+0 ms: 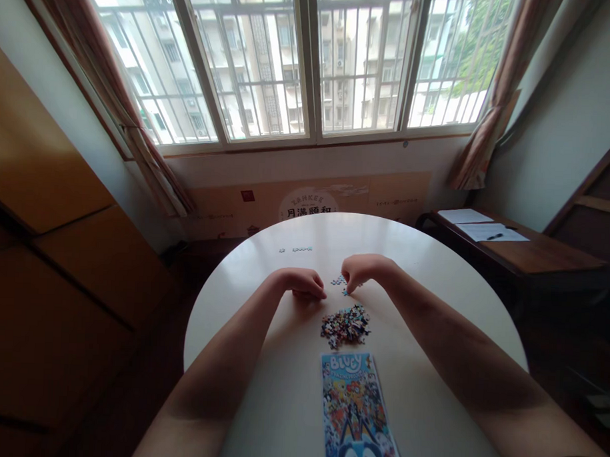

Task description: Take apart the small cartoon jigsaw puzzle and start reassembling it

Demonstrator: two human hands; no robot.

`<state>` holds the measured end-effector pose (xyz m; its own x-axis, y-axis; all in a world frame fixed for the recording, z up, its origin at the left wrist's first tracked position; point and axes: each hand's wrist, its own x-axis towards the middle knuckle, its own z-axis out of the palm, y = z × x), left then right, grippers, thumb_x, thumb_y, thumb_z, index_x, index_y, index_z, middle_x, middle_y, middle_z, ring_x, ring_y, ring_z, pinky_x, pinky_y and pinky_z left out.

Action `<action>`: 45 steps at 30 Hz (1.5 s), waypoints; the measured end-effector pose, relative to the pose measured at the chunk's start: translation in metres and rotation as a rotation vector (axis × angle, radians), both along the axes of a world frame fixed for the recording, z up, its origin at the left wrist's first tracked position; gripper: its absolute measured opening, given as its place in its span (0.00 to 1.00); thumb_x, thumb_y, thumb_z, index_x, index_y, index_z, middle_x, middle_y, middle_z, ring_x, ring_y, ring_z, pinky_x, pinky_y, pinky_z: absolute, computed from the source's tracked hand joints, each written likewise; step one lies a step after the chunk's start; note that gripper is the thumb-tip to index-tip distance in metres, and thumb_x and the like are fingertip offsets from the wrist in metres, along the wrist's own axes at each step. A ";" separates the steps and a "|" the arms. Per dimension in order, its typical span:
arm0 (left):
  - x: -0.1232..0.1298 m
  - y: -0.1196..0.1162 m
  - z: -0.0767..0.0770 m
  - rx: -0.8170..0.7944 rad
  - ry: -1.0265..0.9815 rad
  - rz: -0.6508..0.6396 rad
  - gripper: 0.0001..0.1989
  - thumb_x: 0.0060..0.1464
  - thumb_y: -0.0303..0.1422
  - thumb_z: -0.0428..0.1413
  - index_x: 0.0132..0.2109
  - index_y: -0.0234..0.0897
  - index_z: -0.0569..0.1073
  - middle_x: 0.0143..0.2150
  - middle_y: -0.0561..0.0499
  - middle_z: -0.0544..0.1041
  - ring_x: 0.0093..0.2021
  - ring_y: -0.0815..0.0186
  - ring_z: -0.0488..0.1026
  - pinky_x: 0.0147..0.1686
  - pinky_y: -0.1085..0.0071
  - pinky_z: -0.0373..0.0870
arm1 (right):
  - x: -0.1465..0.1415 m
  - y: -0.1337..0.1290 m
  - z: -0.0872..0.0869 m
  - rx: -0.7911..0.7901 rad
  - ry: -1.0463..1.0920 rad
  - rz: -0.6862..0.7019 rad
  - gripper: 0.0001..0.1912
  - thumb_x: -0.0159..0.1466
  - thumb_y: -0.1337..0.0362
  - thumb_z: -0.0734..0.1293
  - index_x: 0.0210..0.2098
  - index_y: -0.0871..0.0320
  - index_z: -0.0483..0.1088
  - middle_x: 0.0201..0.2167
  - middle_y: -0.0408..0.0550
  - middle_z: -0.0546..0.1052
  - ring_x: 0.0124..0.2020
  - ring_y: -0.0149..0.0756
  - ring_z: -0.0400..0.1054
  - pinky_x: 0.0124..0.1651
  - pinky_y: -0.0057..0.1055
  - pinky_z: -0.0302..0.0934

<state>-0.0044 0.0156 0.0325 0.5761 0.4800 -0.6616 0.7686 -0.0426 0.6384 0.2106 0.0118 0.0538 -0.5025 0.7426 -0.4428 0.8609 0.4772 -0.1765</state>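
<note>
My left hand [306, 282] rests on the white round table [419, 386] with its fingers curled in. Whether anything is inside it is hidden. Across from it, my right hand [362, 269] is closed and bent downward, its fingertips at a small blue jigsaw piece [345, 292] on the tabletop. More light-blue jigsaw pieces [337, 281] lie beside and partly behind that hand. Nearer to me is a heap of mixed, multicoloured jigsaw pieces [345, 326]. Below the heap lies a Bluey picture sheet or box [355, 403], printed with many cartoon figures.
A short row of joined pieces [302, 249] and one loose piece [282, 250] lie toward the table's far left. A wooden side table [549, 254] at right bears papers [470, 217] and a pen. Barred windows stand behind; a wooden cabinet [44, 246] is at left.
</note>
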 end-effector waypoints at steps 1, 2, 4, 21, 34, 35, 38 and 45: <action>0.000 0.000 0.000 -0.001 -0.002 0.000 0.26 0.35 0.51 0.70 0.24 0.36 0.67 0.16 0.57 0.61 0.17 0.74 0.54 0.17 0.76 0.48 | 0.001 0.001 0.000 0.029 0.006 -0.004 0.24 0.51 0.50 0.77 0.39 0.63 0.79 0.33 0.52 0.79 0.36 0.42 0.71 0.36 0.31 0.60; 0.000 0.000 0.000 -0.003 -0.004 0.000 0.27 0.34 0.51 0.70 0.24 0.36 0.67 0.16 0.57 0.61 0.17 0.74 0.55 0.17 0.76 0.48 | 0.003 0.001 0.001 0.050 0.010 -0.008 0.23 0.52 0.51 0.76 0.39 0.63 0.79 0.35 0.53 0.79 0.38 0.42 0.71 0.37 0.32 0.60; -0.001 0.000 0.000 -0.003 -0.006 0.001 0.26 0.34 0.51 0.70 0.24 0.36 0.67 0.15 0.57 0.61 0.17 0.73 0.55 0.16 0.76 0.48 | 0.005 0.002 0.002 0.049 0.008 -0.011 0.23 0.52 0.50 0.76 0.40 0.63 0.79 0.36 0.54 0.79 0.38 0.43 0.71 0.37 0.32 0.60; -0.002 0.006 -0.007 0.016 0.008 0.001 0.23 0.38 0.49 0.70 0.25 0.35 0.69 0.14 0.57 0.59 0.17 0.73 0.54 0.17 0.76 0.49 | -0.014 -0.008 0.000 -0.307 -0.190 -0.007 0.28 0.36 0.51 0.83 0.28 0.65 0.77 0.27 0.51 0.77 0.33 0.46 0.73 0.35 0.36 0.66; -0.003 0.004 -0.008 0.016 0.007 -0.001 0.25 0.36 0.50 0.70 0.24 0.36 0.68 0.15 0.57 0.60 0.17 0.73 0.54 0.18 0.76 0.48 | 0.008 -0.003 0.010 -0.286 -0.081 -0.014 0.26 0.48 0.48 0.79 0.37 0.62 0.78 0.30 0.48 0.77 0.36 0.45 0.74 0.37 0.34 0.65; -0.003 0.004 -0.008 0.017 0.005 0.000 0.26 0.36 0.51 0.70 0.24 0.36 0.67 0.15 0.57 0.60 0.17 0.73 0.54 0.18 0.76 0.48 | 0.012 -0.002 0.011 -0.272 -0.080 -0.024 0.25 0.51 0.48 0.78 0.38 0.63 0.77 0.30 0.48 0.77 0.37 0.44 0.74 0.38 0.34 0.66; -0.004 0.004 -0.008 0.017 0.002 0.006 0.26 0.35 0.50 0.70 0.23 0.36 0.67 0.16 0.57 0.60 0.18 0.73 0.54 0.18 0.75 0.48 | 0.022 0.002 0.013 -0.239 -0.107 -0.064 0.20 0.63 0.51 0.73 0.43 0.63 0.75 0.37 0.49 0.78 0.39 0.40 0.74 0.41 0.36 0.69; -0.004 0.004 -0.007 0.022 0.007 0.008 0.24 0.37 0.48 0.70 0.23 0.36 0.66 0.16 0.57 0.60 0.18 0.73 0.55 0.19 0.75 0.49 | 0.025 0.000 0.011 -0.214 -0.151 -0.139 0.18 0.70 0.57 0.67 0.55 0.60 0.70 0.53 0.53 0.74 0.48 0.42 0.72 0.49 0.44 0.71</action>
